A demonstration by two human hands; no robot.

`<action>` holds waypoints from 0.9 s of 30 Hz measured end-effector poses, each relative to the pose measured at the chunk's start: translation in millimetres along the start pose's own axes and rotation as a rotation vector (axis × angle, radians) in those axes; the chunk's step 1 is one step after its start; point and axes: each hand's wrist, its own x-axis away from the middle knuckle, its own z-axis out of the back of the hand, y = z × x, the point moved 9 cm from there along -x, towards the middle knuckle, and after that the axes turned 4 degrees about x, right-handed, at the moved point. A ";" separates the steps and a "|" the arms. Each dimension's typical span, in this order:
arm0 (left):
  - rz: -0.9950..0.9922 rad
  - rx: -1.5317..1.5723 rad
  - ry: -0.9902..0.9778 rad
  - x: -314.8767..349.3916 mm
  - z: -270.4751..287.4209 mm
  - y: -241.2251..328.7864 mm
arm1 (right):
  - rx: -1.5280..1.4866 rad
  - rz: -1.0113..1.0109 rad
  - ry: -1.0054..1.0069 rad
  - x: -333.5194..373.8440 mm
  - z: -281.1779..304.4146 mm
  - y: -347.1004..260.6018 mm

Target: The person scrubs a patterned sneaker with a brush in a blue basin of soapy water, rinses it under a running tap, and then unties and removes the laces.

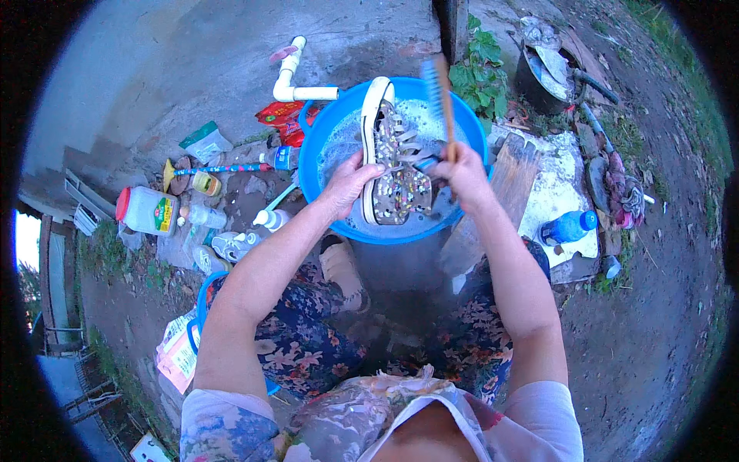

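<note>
My left hand [352, 185] is closed around the heel half of a patterned canvas sneaker [402, 189] with a white rubber sole and loose laces. The sneaker is held on its side above a blue basin [309, 165] of foamy water, toe pointing away from me. In my right hand [466, 179] is a scrubbing brush [447, 108] with a wooden handle and blue bristles, raised upright beside the sneaker. Something dark blue near my right fingers, against the sneaker's opening, is too blurred to name. Part of the basin's water lies hidden behind the sneaker and my hands.
A white pipe with a tap [286, 77] juts over the basin's far left rim. Bottles, a red-lidded jar [148, 210] and white shoes [231, 245] lie at left. On the right are a wooden board [514, 173], a blue bottle [568, 229] and a dark bucket [543, 81].
</note>
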 end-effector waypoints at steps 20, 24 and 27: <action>0.167 -0.130 0.026 0.9 11.8 -19.3 | -0.697 -0.124 -0.088 -0.3 5.8 7.2; -0.086 -0.626 0.073 -6.2 21.2 4.4 | -0.540 -0.188 -0.010 3.4 5.8 10.0; -0.260 -1.422 0.255 7.2 11.2 52.0 | -0.467 -0.203 -0.014 8.2 4.0 8.6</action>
